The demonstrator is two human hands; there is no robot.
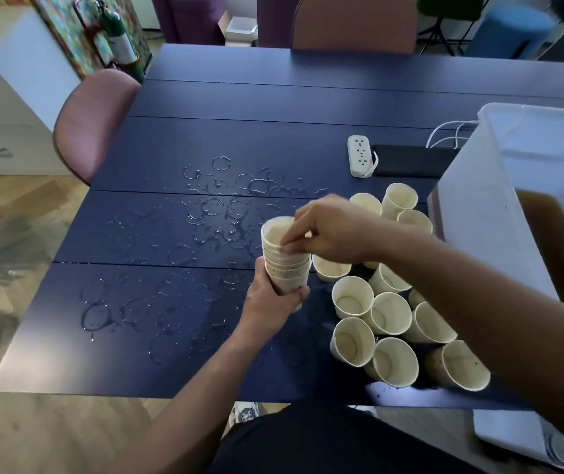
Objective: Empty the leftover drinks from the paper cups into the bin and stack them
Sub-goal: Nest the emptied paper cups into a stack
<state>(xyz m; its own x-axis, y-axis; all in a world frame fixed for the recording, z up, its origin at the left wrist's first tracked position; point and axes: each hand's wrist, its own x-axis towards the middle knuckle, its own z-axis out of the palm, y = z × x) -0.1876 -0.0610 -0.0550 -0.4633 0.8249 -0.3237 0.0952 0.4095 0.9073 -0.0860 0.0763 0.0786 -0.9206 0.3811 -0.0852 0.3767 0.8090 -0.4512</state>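
My left hand (270,299) grips the lower part of a stack of nested cream paper cups (285,268), held above the dark blue table (171,138). From the right, my right hand (328,230) pinches the rim of the top cup (278,230) in that stack. Several loose empty cups (390,323) stand bunched together on the table to the right of the stack. A translucent white bin (499,186) holding brown liquid stands at the table's right side.
Wet rings and spilled drops (219,213) cover the table's middle and left. A white power strip (359,155) and a black phone (414,160) lie near the bin. Pink chairs (92,121) stand at the left and far side.
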